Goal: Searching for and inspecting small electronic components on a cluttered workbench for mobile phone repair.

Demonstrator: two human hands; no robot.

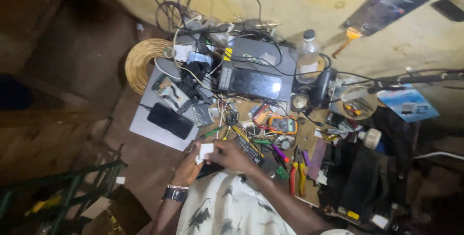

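**Operator:** I've got both hands together at the near edge of the cluttered wooden counter (309, 141). My left hand (189, 163), the one with the dark wristwatch (175, 194), and my right hand (231, 155) are pinching a small white flat square piece (205, 151) between them, fingers closed on its edges. It sits just above my lap, over a dark flat thing I can't make out.

**Spotter:** How will that piece handle?

**Operator:** My guess is light and thin, probably stiff enough to hold by its rim but easy to bend or drop. I'd keep to the edges rather than press its face.

**Spotter:** Room around you?

**Operator:** Tight. Just beside my right hand lies a black remote control with grey buttons (247, 149), and past it a yellow-cased multimeter (282, 125) with trailing leads. Red-and-yellow-handled pliers (297, 177) lie near my right forearm. To the left, a black smartphone (170, 120) rests on a pale grey board (145, 125) that overhangs the floor. Farther back, a large black tablet (255, 84), a clear plastic bottle (308, 56) and tangled cables crowd the wall. The only open space is at the counter's edge, over my lap.
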